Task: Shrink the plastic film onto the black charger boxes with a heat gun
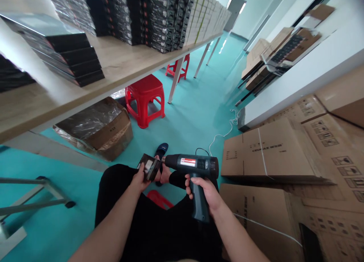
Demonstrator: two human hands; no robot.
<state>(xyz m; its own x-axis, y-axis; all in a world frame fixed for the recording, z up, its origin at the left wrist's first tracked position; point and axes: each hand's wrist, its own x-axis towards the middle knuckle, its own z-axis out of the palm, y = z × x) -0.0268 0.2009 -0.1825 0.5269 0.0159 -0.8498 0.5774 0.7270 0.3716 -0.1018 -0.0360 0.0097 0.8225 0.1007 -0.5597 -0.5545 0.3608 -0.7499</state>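
My right hand (203,190) is wrapped round the handle of a dark heat gun (190,162) that has a red and white label on its barrel. The gun's metal nozzle points left, close to a small dark box (149,167) with a pale patch on top. Fingers closed on its near side, my left hand (140,179) holds this box above my lap. Whether the nozzle touches the box I cannot tell.
On the left, a wooden table (119,63) carries stacks of black wrapped boxes (167,19) and white boxes (207,15). Below are an open carton (110,131) and a red stool (145,97). Large cartons (264,150) stand at right; a white cable (218,136) crosses the floor.
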